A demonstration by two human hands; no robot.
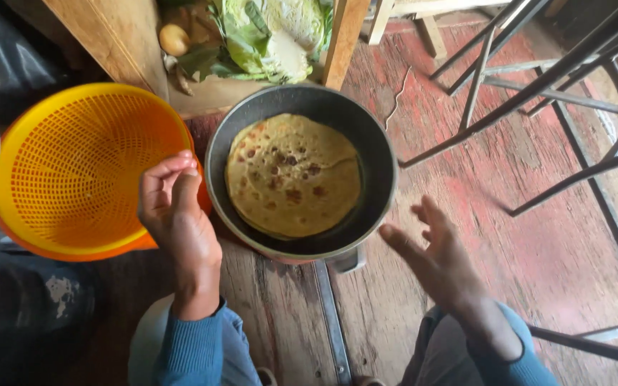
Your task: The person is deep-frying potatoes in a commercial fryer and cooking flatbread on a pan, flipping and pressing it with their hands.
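My left hand (178, 211) hovers at the near left rim of the pan (375, 187), fingertips pinched loosely together and holding nothing. My right hand (434, 261) hangs open just near and right of the pan, fingers spread, also empty and touching nothing (it looks a little blurred).

The flatbread (292, 175) lies flat in the middle of the dark pan, browned in spots, with a fold line across its right half. I judge it light, soft and floppy, likely hot and a bit greasy, so it could tear or droop if pinched at one point; the near edge, closest to my left fingers, seems the best place to lift it, with the other hand supporting from below.

The orange basket (73, 168) sits just left of the pan, touching it. Cabbage leaves (266, 32) lie at the far side, metal chair legs (538, 93) at the right.
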